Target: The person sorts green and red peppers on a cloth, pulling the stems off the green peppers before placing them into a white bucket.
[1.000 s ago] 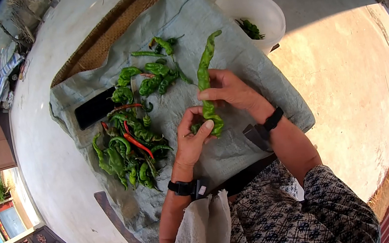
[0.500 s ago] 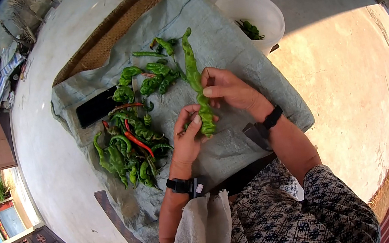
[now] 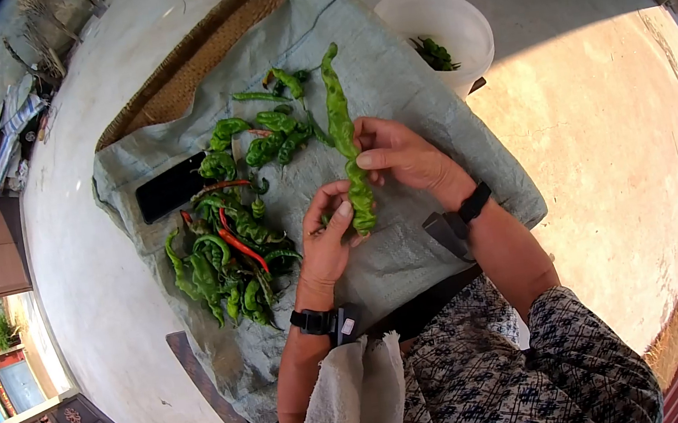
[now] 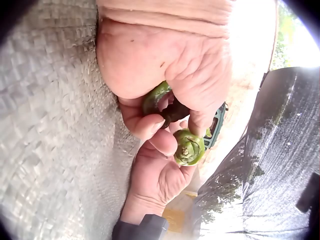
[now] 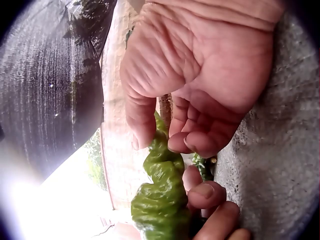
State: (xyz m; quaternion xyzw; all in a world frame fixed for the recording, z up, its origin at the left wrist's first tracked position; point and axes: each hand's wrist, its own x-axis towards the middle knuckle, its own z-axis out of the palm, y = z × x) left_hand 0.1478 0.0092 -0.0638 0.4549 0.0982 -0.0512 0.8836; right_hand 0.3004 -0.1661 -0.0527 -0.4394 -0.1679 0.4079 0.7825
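A long, wrinkled green chili pepper [image 3: 337,109] is held up between both hands over the grey-green woven sheet [image 3: 424,140]. Its lower end is pinched by the left hand [image 3: 328,243], between thumb and fingers. The right hand [image 3: 409,161] pinches the pepper's middle with thumb and fingertips. In the left wrist view, the pepper's blunt end [image 4: 190,149] faces the camera. That view also has a second, darker green pepper [image 4: 156,98] tucked inside the left hand's curled fingers, mostly hidden. The right wrist view brings out the held pepper's crinkled skin.
A pile of green and red peppers [image 3: 221,261] lies left of the hands, with a smaller group [image 3: 269,135] farther back. Next to them is a black phone [image 3: 171,188]. Beyond the sheet's right edge stands a white bucket [image 3: 463,15] with green peppers inside.
The long pepper has shifted left and slightly up, and stands more upright. Both hands have kept hold of it, the left hand moving a little up. The piles look unchanged.
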